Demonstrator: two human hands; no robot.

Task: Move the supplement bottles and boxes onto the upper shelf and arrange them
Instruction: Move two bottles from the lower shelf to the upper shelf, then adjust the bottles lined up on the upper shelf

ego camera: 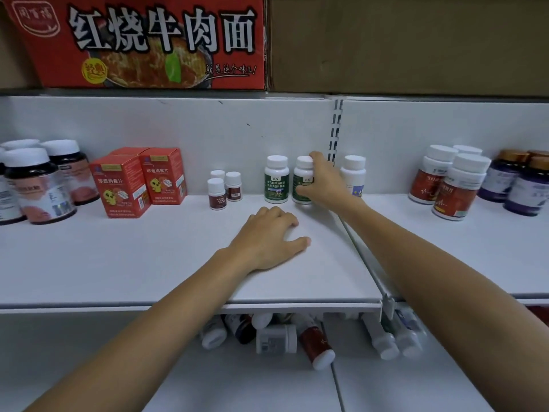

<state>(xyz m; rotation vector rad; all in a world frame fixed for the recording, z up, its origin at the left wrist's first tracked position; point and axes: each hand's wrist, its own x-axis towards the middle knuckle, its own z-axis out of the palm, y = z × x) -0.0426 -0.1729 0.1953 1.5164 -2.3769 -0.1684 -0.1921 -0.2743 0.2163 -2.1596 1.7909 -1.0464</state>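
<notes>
My right hand [322, 182] grips a green-labelled white bottle [302, 176] standing at the back of the upper shelf [148, 257], right beside a matching green-labelled bottle [277, 179]. My left hand [267, 236] rests palm down on the bare shelf in front of them, fingers loosely curled, holding nothing. Another white bottle [354, 173] stands just right of my right hand. Three small brown-labelled bottles [221, 188] and two red boxes [139, 182] stand to the left. Several bottles [276, 337] lie tumbled on the lower shelf, partly hidden under the upper one.
Large dark jars [41, 182] stand at the far left. Red-labelled white bottles [451, 182] and purple bottles [523, 185] stand on the right shelf section. A red noodle carton [148, 43] and a brown carton [410, 43] sit on the shelf above.
</notes>
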